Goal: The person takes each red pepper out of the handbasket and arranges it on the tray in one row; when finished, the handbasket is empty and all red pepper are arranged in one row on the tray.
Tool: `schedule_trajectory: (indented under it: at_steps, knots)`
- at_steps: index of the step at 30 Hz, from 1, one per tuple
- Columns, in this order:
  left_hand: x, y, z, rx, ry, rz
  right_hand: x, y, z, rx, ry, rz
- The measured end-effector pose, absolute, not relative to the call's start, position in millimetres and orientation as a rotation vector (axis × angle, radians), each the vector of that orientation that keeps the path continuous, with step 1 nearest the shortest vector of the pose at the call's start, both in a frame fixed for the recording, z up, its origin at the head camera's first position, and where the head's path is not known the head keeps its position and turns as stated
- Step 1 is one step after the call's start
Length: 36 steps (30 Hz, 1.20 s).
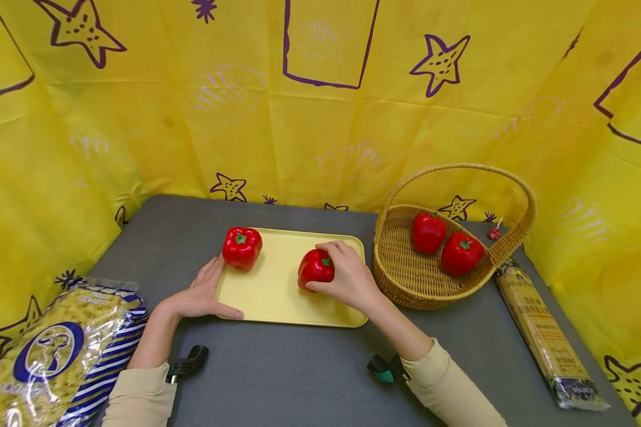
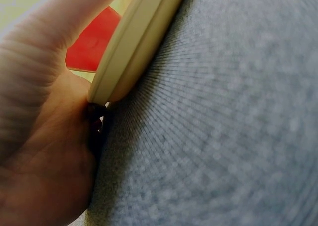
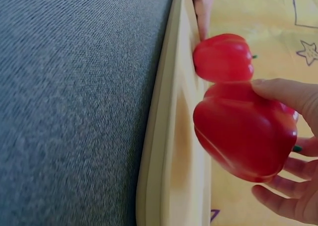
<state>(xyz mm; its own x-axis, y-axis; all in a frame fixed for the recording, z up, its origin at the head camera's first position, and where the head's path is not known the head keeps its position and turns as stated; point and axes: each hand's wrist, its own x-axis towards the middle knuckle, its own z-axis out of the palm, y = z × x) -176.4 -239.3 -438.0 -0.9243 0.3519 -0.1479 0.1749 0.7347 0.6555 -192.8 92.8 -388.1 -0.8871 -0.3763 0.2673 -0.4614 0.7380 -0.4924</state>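
One crinkled plastic pasta bag (image 1: 59, 356) lies along the left edge of the table (image 1: 283, 376). Thumb spread wide, the left hand (image 1: 202, 298) touches the left edge of the smooth tray (image 1: 278, 296), near a glossy, lobed pepper (image 1: 241, 249) at its far corner. Over the tray's right half, the right hand (image 1: 351, 277) pinches a second pepper (image 1: 315, 267), near a woven basket (image 1: 403, 270)

Left of the right fingers (image 1: 343, 249), past the red pepper (image 1: 315, 268) they grip, a bare stretch of tray (image 1: 272, 290) runs open to the second pepper (image 1: 242, 249), which stands just beside the left fingers (image 1: 210, 273). On the near side of the right fingers, bare tray and then tabletop (image 1: 288, 367) leave room. To their right, the basket wall (image 1: 406, 295) blocks a low pass, its handle (image 1: 462, 166) arching higher; ahead, the yellow curtain (image 1: 320, 118) closes the way.
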Motion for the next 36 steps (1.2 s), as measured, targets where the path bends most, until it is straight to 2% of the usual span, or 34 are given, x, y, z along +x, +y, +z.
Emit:
schedule_trajectory:
  at_steps: [36]
  knots:
    - [-179, -239, -438, 0.417, 2.669, 0.959, -207, 46, -395, 0.736, -2.764, 0.807]
